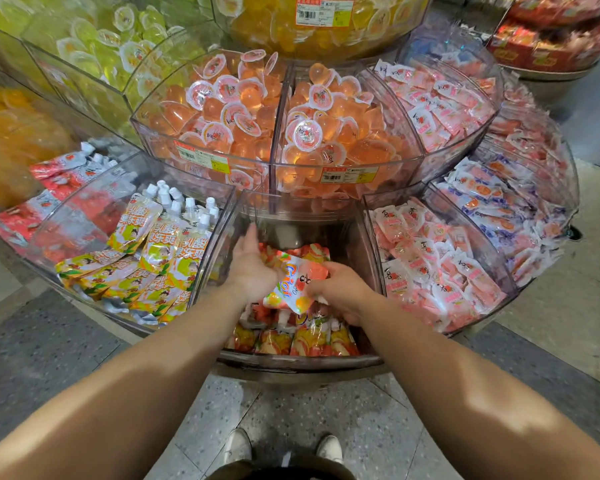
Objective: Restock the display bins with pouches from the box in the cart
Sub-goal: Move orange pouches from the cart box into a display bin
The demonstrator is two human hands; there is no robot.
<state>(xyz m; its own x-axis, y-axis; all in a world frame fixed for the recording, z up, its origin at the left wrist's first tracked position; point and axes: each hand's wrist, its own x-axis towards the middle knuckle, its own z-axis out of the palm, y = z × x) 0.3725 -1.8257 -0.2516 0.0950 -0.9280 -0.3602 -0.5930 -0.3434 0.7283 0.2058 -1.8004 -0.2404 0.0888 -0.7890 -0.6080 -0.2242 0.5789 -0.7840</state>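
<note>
Both my hands are inside the clear middle bin of the bottom tier. My right hand grips an orange and white spout pouch lying across the pile. My left hand is flat, fingers straight, pressing against the pouch's left side. Under them lie several more orange and red pouches along the bin's front. The back of the bin shows its bare bottom. The box and the cart are out of view.
To the left is a bin of yellow-green spout pouches; to the right, a bin of pink sachets. Above them sit bins of orange jelly cups. Speckled floor and my shoes are below.
</note>
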